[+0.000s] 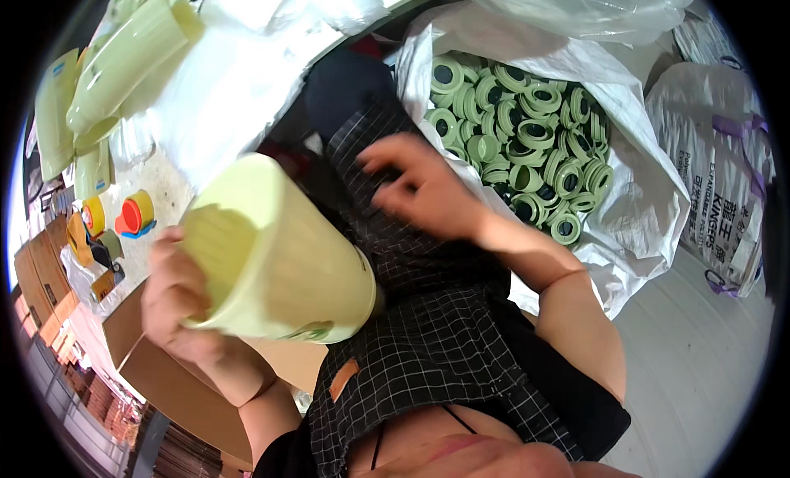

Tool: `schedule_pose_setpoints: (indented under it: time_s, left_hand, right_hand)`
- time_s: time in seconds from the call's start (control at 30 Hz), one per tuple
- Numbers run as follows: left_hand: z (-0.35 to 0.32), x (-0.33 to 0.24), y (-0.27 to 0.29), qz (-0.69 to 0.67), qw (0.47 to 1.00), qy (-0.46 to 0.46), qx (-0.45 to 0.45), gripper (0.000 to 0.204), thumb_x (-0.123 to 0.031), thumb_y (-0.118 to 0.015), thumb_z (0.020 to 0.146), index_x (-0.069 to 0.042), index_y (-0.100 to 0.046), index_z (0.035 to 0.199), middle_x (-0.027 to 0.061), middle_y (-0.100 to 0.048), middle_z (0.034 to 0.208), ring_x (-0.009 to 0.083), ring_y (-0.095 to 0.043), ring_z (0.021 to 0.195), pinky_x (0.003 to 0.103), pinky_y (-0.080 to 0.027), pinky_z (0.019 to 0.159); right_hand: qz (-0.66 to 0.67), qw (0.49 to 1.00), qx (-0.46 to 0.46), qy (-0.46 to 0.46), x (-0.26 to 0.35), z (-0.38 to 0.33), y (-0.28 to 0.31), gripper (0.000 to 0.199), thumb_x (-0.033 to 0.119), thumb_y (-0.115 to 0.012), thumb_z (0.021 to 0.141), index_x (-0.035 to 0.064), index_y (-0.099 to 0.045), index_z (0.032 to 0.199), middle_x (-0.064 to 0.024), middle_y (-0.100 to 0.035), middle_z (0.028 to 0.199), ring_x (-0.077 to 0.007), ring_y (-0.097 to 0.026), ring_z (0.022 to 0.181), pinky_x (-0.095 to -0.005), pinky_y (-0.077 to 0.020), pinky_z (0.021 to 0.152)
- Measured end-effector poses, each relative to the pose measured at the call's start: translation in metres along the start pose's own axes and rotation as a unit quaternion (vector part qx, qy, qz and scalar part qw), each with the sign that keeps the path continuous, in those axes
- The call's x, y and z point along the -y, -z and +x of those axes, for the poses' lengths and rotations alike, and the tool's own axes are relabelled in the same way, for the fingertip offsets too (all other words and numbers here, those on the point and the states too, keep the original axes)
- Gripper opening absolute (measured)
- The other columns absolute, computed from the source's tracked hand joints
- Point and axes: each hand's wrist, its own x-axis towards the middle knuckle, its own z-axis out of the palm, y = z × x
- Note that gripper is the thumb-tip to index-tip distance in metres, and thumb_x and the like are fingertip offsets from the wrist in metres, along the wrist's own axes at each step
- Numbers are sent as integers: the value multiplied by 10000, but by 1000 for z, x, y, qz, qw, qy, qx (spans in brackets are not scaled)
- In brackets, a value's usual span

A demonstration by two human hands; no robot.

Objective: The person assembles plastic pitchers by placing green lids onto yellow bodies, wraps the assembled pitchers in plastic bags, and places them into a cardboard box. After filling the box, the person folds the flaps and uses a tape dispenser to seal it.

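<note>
My left hand point(179, 301) grips the rim of a pale green plastic bucket point(317, 272), its fingers on the outside wall. The bucket lies tilted over my lap, its open mouth toward the upper left and its base against my checked apron point(420, 346). A small leaf-like print shows on its lower side. My right hand point(428, 190), slightly blurred, hovers over my knee with its fingers apart and nothing between them. Just right of it, a white woven sack point(650, 206) stands open, full of green ring-shaped lids point(535, 132) with dark centres.
More pale green buckets point(127, 62) rest at the upper left beside white plastic wrapping point(239, 83). Rolls of yellow and red tape point(136, 214) sit on the table. A cardboard box point(164, 379) is at my left, and another packed plastic sack point(708, 173) stands far right.
</note>
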Motion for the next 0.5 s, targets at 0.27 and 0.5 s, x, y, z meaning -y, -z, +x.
schedule_pose_setpoints:
  time_s: [0.27, 0.5]
  left_hand:
    - [5, 39, -71, 37, 953, 283, 104, 1311, -633, -816, 673, -33, -87, 1582, 178, -147, 1629, 319, -272, 1460, 471, -237, 1187]
    - [12, 43, -34, 31, 928, 369, 24, 1415, -612, -909, 500, -43, -176, 1568, 143, -300, 1539, 290, -384, 1394, 443, -382, 1108]
  right_hand:
    - [-448, 842, 62, -295, -299, -57, 90, 484, 435, -492, 971, 70, -609, 1266, -273, -508, 1387, -426, -524, 1234, -489, -408, 1034]
    - [-160, 876, -107, -442, -351, 20, 127, 378, 358, -576, 903, 20, -711, 1004, -218, -710, 952, -400, -676, 880, -486, -537, 764]
